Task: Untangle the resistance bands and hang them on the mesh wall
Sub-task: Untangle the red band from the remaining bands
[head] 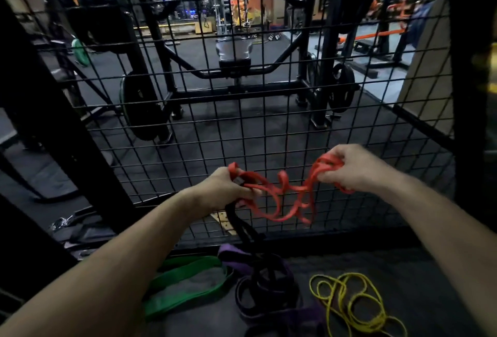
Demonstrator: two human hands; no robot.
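Both forearms reach forward from me. Left hand (228, 188) curls round one end of the tangled red band (282, 199) and a black band (242, 229) trailing to the floor; right hand (352, 167) pinches the other end, before the mesh wall (269, 121). Green band (185, 283), purple band (269, 277) and yellow band (355, 304) lie below.
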